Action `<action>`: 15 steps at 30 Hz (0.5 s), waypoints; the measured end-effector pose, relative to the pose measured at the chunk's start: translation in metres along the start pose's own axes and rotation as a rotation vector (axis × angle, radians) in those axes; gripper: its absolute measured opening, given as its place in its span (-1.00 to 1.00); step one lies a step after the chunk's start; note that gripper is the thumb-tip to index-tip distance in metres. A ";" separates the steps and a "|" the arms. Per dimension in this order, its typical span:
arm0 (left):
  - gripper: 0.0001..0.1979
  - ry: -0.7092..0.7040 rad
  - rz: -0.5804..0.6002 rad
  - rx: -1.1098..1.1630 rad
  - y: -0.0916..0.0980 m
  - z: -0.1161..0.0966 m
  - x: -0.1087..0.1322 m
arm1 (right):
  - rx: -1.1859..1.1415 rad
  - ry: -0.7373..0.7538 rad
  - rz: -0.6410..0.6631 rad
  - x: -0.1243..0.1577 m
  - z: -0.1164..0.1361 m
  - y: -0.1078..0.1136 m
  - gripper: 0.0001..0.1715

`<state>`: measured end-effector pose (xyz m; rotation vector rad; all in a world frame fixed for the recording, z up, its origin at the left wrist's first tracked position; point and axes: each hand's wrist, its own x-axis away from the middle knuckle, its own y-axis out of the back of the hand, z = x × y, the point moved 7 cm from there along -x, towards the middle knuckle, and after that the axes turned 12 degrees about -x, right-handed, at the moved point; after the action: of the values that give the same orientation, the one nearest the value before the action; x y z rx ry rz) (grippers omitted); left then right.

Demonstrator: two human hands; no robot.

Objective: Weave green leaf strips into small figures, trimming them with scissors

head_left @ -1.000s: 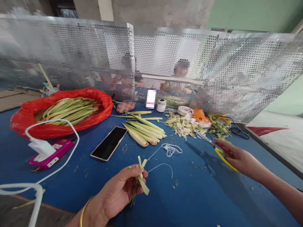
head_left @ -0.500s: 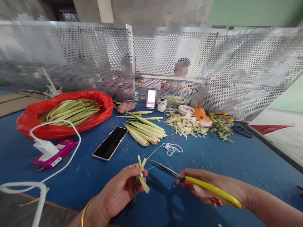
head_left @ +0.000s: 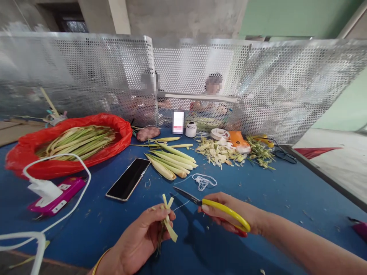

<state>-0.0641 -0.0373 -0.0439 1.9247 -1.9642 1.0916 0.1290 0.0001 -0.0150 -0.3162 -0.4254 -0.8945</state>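
Observation:
My left hand point(head_left: 140, 238) is closed around a small bundle of pale green leaf strips point(head_left: 168, 217), held upright over the blue table point(head_left: 272, 191). My right hand point(head_left: 229, 214) grips yellow-handled scissors point(head_left: 212, 208), whose dark blades point left toward the bundle. A thin white thread point(head_left: 202, 180) runs from the bundle to a loose coil on the table. Trimmed yellow-green stalks point(head_left: 172, 162) lie in a row just beyond.
A red plastic bag point(head_left: 69, 143) full of long green leaves sits at the left. A phone point(head_left: 128, 184) lies face up near the centre, a pink power strip with a white charger point(head_left: 53, 191) at the left. Leaf scraps point(head_left: 220, 149), tape rolls and an orange object lie by the perforated metal screen point(head_left: 200, 76); people sit behind it.
My right hand picked up the scissors at the right and brought them left to the bundle. The left hand stayed nearly still with the strips.

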 end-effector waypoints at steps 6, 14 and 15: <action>-0.93 0.022 -0.022 -0.003 0.003 -0.001 0.000 | 0.269 0.225 -0.285 0.021 -0.006 0.041 -0.50; -0.88 0.021 0.185 -0.170 -0.040 -0.011 0.002 | 1.055 -0.029 -0.997 0.080 -0.021 0.155 -0.49; -0.88 0.005 0.236 -0.193 -0.053 -0.015 0.001 | 1.130 -0.052 -0.980 0.080 -0.019 0.159 -0.55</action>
<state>-0.0209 -0.0236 -0.0134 1.6244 -2.2457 0.9160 0.3047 0.0311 -0.0069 0.9972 -1.0944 -1.4200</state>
